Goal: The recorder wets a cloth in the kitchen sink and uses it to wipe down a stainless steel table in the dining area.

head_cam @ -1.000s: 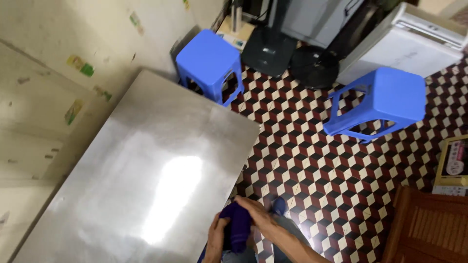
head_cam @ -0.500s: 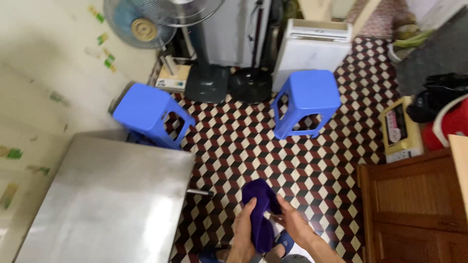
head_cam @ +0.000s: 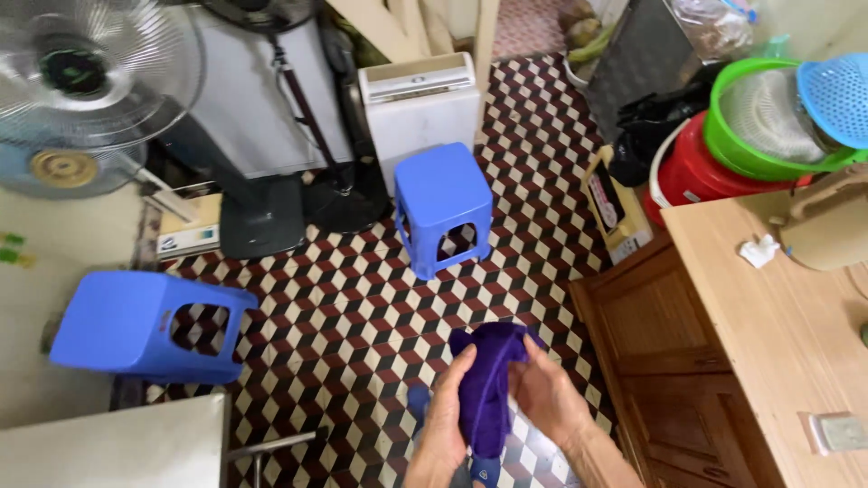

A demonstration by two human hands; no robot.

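I see the patterned tile floor filling the view beyond my fingers, with a wooden cabinet and its counter off to the right of them. Farther out from my fingertips stand two blue plastic stools: one upright stool straight ahead, one tipped stool to the left, just past the corner of a steel table. A standing fan sits far left, and stacked coloured basins far right.

Between my hands hangs a purple cloth, bunched and draped downward. My left hand has its fingers curled closed around the cloth's left edge; my right hand has its fingers pressed against the right side, thumb tucked into the fabric, pinching it.

By my reading, the cloth is gathered and gripped, held up in the air over the floor, not laid on any surface. Any wiping, folding or setting down is not yet done.
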